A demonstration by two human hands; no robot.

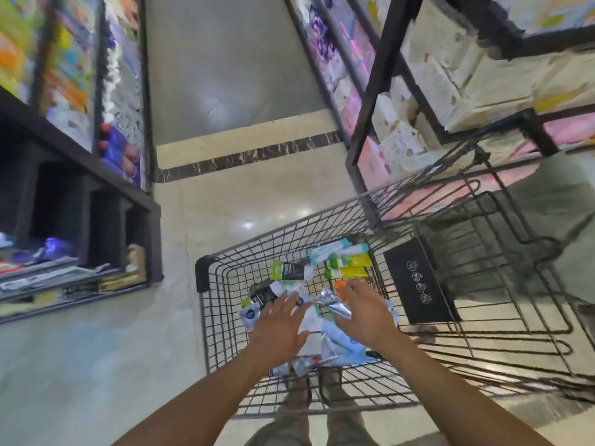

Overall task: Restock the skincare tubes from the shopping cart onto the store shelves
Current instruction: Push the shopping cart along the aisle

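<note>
— Where are the skincare tubes [349, 261]?
— In a heap on the bottom of the shopping cart [206, 268]; the cart stands near the shelves [373, 91].
— And the hands?
— Both are over the heap; the left hand [280, 326] has fingers straight and spread, released; the right hand [363, 313] has fingers spread above a silver tube [333, 305], grasping nothing.

One cart [203, 268], two hands [280, 326] [365, 312], two yellow tubes [352, 260] [349, 272]

shelf goods [450, 75] blurred | tube labels [291, 271] unreadable; cart [203, 272] cut off right
</note>
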